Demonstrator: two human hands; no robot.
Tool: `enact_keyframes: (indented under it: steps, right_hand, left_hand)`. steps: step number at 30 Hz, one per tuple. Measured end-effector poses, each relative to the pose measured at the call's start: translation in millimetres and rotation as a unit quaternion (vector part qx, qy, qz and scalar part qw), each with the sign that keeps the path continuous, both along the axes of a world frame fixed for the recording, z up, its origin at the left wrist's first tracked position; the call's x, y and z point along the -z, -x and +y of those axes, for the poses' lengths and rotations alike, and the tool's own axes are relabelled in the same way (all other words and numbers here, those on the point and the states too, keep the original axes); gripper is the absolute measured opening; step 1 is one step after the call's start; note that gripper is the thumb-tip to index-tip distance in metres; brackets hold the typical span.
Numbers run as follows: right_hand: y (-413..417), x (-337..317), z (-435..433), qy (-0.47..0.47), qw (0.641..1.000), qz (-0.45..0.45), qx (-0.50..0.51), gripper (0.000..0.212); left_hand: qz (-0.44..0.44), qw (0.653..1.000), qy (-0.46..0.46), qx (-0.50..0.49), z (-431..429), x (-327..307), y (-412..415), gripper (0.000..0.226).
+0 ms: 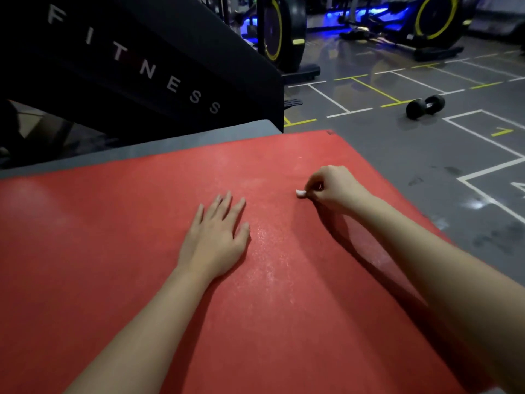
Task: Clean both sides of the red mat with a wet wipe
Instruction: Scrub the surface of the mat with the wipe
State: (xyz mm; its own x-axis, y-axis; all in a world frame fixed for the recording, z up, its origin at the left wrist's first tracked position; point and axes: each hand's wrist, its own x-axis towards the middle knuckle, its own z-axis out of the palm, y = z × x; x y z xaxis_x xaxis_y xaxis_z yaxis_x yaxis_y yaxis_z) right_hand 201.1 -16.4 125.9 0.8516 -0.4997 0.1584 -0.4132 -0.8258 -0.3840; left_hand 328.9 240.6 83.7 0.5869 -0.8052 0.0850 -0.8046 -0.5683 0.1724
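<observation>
The red mat (113, 251) lies flat on the grey floor and fills most of the head view. A damp, speckled streak runs down its middle. My left hand (217, 237) rests palm down on the mat with its fingers spread and straight. To its right, my right hand (332, 187) has its fingers curled and pinches a small bunched white wet wipe (301, 193), which touches the mat surface near the mat's far right part.
A black machine panel (142, 66) lettered FITNESS stands just beyond the mat's far edge. A black dumbbell (425, 106) lies on the marked grey floor (412, 155) to the right. Exercise bikes (279, 32) with yellow-rimmed wheels stand at the back.
</observation>
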Motion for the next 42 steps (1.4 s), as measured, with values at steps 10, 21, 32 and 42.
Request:
enact_keyframes:
  steps: [10,21,32,42]
  right_hand:
    - [-61.0,11.8,-31.3,0.019,0.998,-0.068,-0.005,0.024]
    - [-123.3,6.4,-67.9,-0.029,0.995,-0.091,0.041,0.029]
    - [-178.2,7.1,-101.5,0.007,0.997,-0.056,0.058,0.018]
    - [-127.6,-1.2,-131.7,-0.03,0.999,0.004,0.013,0.034]
  left_hand:
    - [-0.007,1.0,-0.019,-0.007,-2.7,-2.2,0.0,0.072]
    - [-0.001,1.0,-0.011,-0.004,-4.5,-3.7,-1.7,0.072]
    - [0.0,1.0,-0.007,-0.011,-4.3,-1.6,-1.9,0.069]
    - [-0.003,1.0,0.0,-0.012,-6.6,1.2,-2.1,0.07]
